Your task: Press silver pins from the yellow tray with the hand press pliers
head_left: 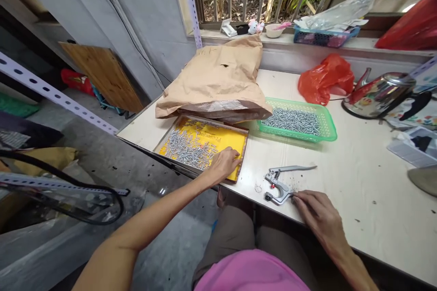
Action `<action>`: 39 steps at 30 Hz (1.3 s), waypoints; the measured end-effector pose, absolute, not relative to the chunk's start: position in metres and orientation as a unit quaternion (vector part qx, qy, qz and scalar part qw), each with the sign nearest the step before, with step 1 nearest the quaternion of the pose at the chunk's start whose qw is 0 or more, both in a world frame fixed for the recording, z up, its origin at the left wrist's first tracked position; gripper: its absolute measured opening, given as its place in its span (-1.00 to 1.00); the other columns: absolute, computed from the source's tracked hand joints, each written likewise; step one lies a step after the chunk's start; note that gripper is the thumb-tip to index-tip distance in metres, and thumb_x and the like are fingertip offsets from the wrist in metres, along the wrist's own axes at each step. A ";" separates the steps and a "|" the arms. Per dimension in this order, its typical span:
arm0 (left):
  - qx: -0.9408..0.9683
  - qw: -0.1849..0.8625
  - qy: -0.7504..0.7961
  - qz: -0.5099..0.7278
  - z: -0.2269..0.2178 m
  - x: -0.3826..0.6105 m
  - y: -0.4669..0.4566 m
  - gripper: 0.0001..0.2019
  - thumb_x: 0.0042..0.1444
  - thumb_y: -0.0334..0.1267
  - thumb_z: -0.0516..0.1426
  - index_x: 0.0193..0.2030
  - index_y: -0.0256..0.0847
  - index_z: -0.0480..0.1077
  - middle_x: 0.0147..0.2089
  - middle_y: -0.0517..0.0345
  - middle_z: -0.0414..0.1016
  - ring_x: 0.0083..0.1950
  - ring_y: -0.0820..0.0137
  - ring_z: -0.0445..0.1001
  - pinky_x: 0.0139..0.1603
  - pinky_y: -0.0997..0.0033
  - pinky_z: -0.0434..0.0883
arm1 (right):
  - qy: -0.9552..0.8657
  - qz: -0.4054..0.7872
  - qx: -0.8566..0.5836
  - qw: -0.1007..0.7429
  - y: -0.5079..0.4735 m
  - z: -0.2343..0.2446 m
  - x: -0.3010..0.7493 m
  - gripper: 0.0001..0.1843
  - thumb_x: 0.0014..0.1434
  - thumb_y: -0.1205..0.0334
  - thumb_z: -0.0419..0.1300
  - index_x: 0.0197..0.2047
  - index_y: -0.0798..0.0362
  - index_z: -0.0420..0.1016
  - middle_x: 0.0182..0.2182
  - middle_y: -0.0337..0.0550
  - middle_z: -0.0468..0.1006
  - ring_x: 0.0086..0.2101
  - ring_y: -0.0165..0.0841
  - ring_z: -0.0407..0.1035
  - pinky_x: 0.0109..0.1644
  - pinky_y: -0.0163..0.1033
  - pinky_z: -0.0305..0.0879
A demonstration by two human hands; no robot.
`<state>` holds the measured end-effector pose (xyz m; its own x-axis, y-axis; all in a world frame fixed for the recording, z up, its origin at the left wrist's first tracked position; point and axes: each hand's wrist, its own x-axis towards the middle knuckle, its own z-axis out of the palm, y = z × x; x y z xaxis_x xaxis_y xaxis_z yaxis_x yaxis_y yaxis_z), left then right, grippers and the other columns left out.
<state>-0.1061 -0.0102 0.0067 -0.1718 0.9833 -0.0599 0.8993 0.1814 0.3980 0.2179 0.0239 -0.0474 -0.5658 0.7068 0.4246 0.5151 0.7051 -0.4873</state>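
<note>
1. Screws (189, 148) lie heaped in the yellow tray (239, 138) on the desk (358, 182); left hand (223, 163) reaches in, fingers curled, grip unclear
2. Right hand (316, 211) rests loosely open beside the pliers (282, 182); picking one screw cleanly seems best

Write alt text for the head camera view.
A person's left hand reaches into a yellow tray of small metal pieces while the right hand rests beside metal pliers on a white table. Behind sit a green basket and a paper bag.
</note>
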 end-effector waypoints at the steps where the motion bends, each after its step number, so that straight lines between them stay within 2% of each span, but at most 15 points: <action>1: 0.626 0.157 0.753 0.131 0.005 -0.104 -0.006 -0.75 0.20 -0.26 0.09 -0.05 -0.21 0.51 -0.18 0.04 0.50 -0.16 0.30 0.50 -0.15 0.40 0.37 | -0.869 0.156 -0.356 0.308 0.022 -0.047 0.217 -0.78 0.25 0.21 0.14 -0.05 -0.08 0.49 -0.18 -0.09 0.53 -0.14 -0.19 0.40 -0.02 0.01 0.36; 5: 0.621 0.161 0.758 0.120 0.006 -0.104 0.002 -0.73 0.18 -0.33 0.07 -0.01 -0.16 0.48 -0.14 0.06 0.47 -0.18 0.31 0.50 -0.21 0.40 0.35 | -0.865 0.152 -0.364 0.310 0.020 -0.047 0.217 -0.77 0.23 0.22 0.15 -0.04 -0.11 0.49 -0.18 -0.08 0.53 -0.14 -0.17 0.40 -0.01 0.07 0.35; 7: 0.618 0.157 0.758 0.139 0.009 -0.106 -0.003 -0.78 0.22 -0.31 0.06 -0.08 -0.18 0.49 -0.16 0.06 0.47 -0.21 0.34 0.49 -0.22 0.41 0.34 | -0.866 0.152 -0.362 0.310 0.020 -0.047 0.218 -0.77 0.22 0.23 0.16 -0.04 -0.10 0.49 -0.18 -0.08 0.54 -0.14 -0.17 0.40 -0.02 0.06 0.36; 9: 0.617 0.153 0.756 0.156 0.014 -0.105 -0.014 -0.78 0.26 -0.21 0.04 -0.22 -0.21 0.49 -0.23 0.07 0.47 -0.24 0.35 0.48 -0.24 0.41 0.32 | -0.867 0.151 -0.360 0.310 0.019 -0.046 0.219 -0.76 0.21 0.25 0.17 -0.04 -0.10 0.50 -0.18 -0.09 0.54 -0.14 -0.16 0.40 -0.03 0.06 0.36; 11: 0.621 0.138 0.756 0.153 0.017 -0.099 -0.031 -0.69 0.27 -0.07 0.04 -0.33 -0.22 0.47 -0.31 0.08 0.47 -0.26 0.32 0.46 -0.27 0.38 0.30 | -0.865 0.147 -0.363 0.315 0.019 -0.040 0.216 -0.77 0.21 0.25 0.17 -0.05 -0.10 0.50 -0.19 -0.09 0.54 -0.15 -0.16 0.41 -0.04 0.04 0.36; 14: 0.654 0.078 0.744 0.118 0.014 -0.084 -0.053 -0.64 0.17 0.06 0.11 -0.35 -0.23 0.43 -0.30 0.03 0.46 -0.22 0.23 0.42 -0.29 0.32 0.28 | -0.861 0.154 -0.366 0.317 0.023 -0.018 0.197 -0.79 0.22 0.26 0.16 -0.07 -0.09 0.50 -0.22 -0.11 0.56 -0.19 -0.19 0.43 -0.06 -0.02 0.37; 16: 0.676 0.034 0.731 0.090 0.008 -0.074 -0.061 -0.71 0.16 -0.02 0.15 -0.32 -0.25 0.42 -0.28 -0.01 0.45 -0.18 0.18 0.40 -0.28 0.28 0.28 | -0.864 0.181 -0.351 0.312 0.030 0.001 0.173 -0.80 0.25 0.26 0.13 -0.07 -0.07 0.48 -0.24 -0.13 0.57 -0.22 -0.23 0.45 -0.11 -0.08 0.39; 19: 0.672 0.006 0.735 0.084 0.001 -0.068 -0.062 -0.89 0.19 -0.28 0.12 -0.32 -0.25 0.40 -0.28 0.01 0.44 -0.19 0.21 0.38 -0.28 0.28 0.26 | -0.867 0.225 -0.311 0.318 0.040 0.026 0.131 -0.81 0.30 0.24 0.07 -0.08 -0.02 0.47 -0.24 -0.13 0.58 -0.26 -0.29 0.47 -0.18 -0.17 0.42; 21: 0.662 0.003 0.741 0.114 0.001 -0.070 -0.061 -0.89 0.19 -0.35 0.08 -0.37 -0.22 0.37 -0.32 0.06 0.42 -0.24 0.27 0.37 -0.29 0.31 0.24 | -0.872 0.231 -0.285 0.324 0.042 0.035 0.110 -0.79 0.32 0.22 0.04 -0.09 -0.01 0.48 -0.26 -0.12 0.59 -0.28 -0.30 0.48 -0.18 -0.17 0.42; 26: 0.634 -0.016 0.748 0.195 0.010 -0.078 -0.065 -0.81 0.23 -0.33 0.03 -0.44 -0.17 0.29 -0.37 0.14 0.37 -0.31 0.35 0.31 -0.31 0.33 0.19 | -0.873 0.245 -0.282 0.314 0.033 0.028 0.111 -0.78 0.32 0.19 0.03 -0.12 0.00 0.49 -0.29 -0.11 0.59 -0.31 -0.30 0.49 -0.20 -0.18 0.44; 35: 0.633 0.004 0.744 0.213 0.016 -0.082 -0.062 -0.78 0.21 -0.32 0.03 -0.48 -0.16 0.23 -0.40 0.17 0.33 -0.33 0.37 0.28 -0.31 0.36 0.18 | -0.846 0.252 -0.368 0.291 0.033 -0.012 0.182 -0.75 0.30 0.10 0.04 -0.16 -0.03 0.52 -0.26 -0.11 0.61 -0.28 -0.26 0.52 -0.25 -0.18 0.49; 39: 0.652 0.005 0.735 0.187 0.009 -0.081 -0.065 -0.78 0.20 -0.36 0.03 -0.49 -0.17 0.22 -0.42 0.17 0.33 -0.35 0.36 0.28 -0.34 0.36 0.17 | -0.841 0.255 -0.387 0.279 0.028 -0.025 0.198 -0.78 0.29 0.09 0.07 -0.16 -0.06 0.51 -0.24 -0.15 0.61 -0.25 -0.26 0.53 -0.21 -0.18 0.50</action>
<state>-0.0807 -0.0652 0.0086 -0.1506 0.9599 0.2366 0.9562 0.0807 0.2813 0.1978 0.0281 -0.0250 -0.5449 0.7930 0.2724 0.5080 0.5707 -0.6452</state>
